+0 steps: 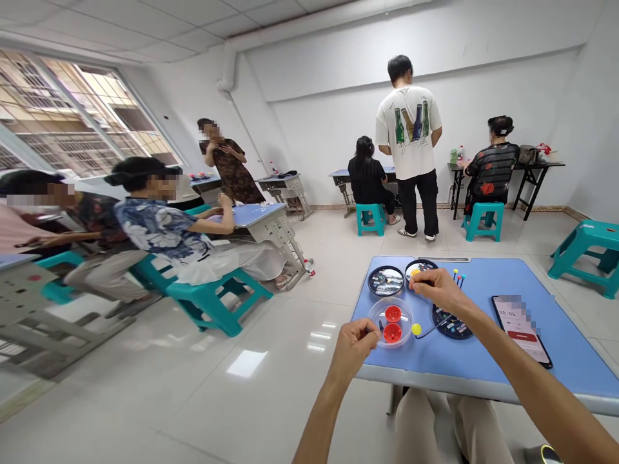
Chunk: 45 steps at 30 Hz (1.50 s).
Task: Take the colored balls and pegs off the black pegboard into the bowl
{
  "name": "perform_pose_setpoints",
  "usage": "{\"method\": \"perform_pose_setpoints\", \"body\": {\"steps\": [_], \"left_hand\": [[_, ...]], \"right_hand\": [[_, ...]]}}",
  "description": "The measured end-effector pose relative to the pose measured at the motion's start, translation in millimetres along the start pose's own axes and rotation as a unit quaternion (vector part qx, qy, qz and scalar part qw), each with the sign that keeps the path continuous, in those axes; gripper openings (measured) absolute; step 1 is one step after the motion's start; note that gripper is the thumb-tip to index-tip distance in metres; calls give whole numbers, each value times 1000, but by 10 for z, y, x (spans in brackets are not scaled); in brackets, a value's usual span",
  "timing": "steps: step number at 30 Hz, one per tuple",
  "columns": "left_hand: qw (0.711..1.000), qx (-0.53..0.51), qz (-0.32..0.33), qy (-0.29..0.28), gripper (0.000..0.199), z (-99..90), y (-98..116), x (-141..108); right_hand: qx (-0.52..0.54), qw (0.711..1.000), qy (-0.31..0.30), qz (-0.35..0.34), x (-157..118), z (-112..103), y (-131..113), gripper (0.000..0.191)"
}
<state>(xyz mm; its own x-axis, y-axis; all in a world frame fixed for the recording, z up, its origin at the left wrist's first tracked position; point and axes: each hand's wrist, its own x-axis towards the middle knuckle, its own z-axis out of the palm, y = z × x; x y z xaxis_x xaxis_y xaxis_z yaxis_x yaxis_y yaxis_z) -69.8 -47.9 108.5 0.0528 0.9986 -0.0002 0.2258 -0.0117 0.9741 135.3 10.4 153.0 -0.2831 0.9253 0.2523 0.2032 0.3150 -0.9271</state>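
My left hand [356, 340] is closed in a pinch at the left edge of a clear round dish [411, 316]; what it holds is too small to name. Two red cups [393, 314] and a small dark piece lie in that dish. My right hand [438, 288] pinches something I cannot make out, over the front of a black-rimmed round tray [422, 265] with a yellow piece in it. Another such tray [385, 281] is to its left. A yellow ball [416, 329] with a dark curved rod sits beside the dish, near a black disc [452, 323].
A phone [521, 330] showing a timer lies at the right of the blue table [575, 341]. Small coloured balls on pins [459, 277] stand at the back. Several people sit or stand at other desks, with teal stools [587, 248] around.
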Motion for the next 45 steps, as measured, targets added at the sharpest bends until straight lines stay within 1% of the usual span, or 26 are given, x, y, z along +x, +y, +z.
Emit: {"method": "perform_pose_setpoints", "body": {"steps": [2,3,4,6,8,9,10,11,12,14,15,17,19,21,24,27,28,30,32,34,36,38,39,41,43,45], "left_hand": [[992,118,31,15,17,2,-70,56],[981,189,42,25,17,20,-94,88],[964,261,44,35,18,45,-110,119],[923,382,27,45,20,103,-128,180],[892,450,6,42,27,146,-142,232],[884,466,2,37,31,157,-152,255],[880,473,1,32,36,161,-165,274],[881,473,3,31,39,159,-178,289],[884,466,7,36,40,154,-190,298],[902,427,28,65,39,151,-197,296],[915,391,50,84,35,160,-189,282],[942,296,114,111,26,215,-144,235],[953,205,193,112,23,311,-70,175],[948,162,255,101,25,419,9,123],[925,196,314,89,28,519,84,93],[896,249,359,78,32,499,98,109],[890,253,371,74,33,473,98,115],[889,231,386,81,30,413,104,116],[902,185,375,104,23,361,121,96],[929,132,327,116,16,332,145,59],[961,67,248,102,17,331,172,15],[986,-16,154,64,20,352,196,-25],[991,-60,109,43,20,367,208,-40],[990,-138,37,5,24,394,227,-56],[982,-190,-4,-15,27,411,238,-53],[976,-214,-20,-16,29,412,238,-42]], "right_hand": [[-89,995,-40,-15,79,3,63,15],[-138,988,-69,-17,112,31,102,14],[-187,977,-99,-14,142,71,143,13],[-274,950,-148,2,189,162,220,11],[-331,925,-185,24,224,230,283,7],[-343,919,-192,34,236,246,308,8],[-340,920,-192,42,245,248,328,9],[-318,928,-188,48,248,238,344,10],[-276,942,-180,57,245,215,355,15],[-139,972,-169,90,213,145,358,32],[-58,977,-171,110,185,105,348,41],[81,971,-175,144,105,33,299,56],[152,961,-176,152,11,-8,221,66],[159,961,-174,143,-76,-6,132,70],[117,974,-158,118,-153,47,24,73],[91,978,-156,104,-163,81,-29,73],[97,977,-161,102,-161,75,-37,73],[117,974,-172,92,-166,40,-44,68],[124,975,-171,65,-189,-9,-44,58],[116,980,-159,24,-228,-39,-34,44],[103,986,-127,-6,-269,-28,-14,32],[78,993,-87,-15,-300,18,13,21],[58,996,-69,-15,-311,47,26,17],[29,998,-48,-17,-325,99,43,12],[24,998,-48,-23,-333,133,47,14],[22,997,-60,-44,-340,148,39,15]]}}
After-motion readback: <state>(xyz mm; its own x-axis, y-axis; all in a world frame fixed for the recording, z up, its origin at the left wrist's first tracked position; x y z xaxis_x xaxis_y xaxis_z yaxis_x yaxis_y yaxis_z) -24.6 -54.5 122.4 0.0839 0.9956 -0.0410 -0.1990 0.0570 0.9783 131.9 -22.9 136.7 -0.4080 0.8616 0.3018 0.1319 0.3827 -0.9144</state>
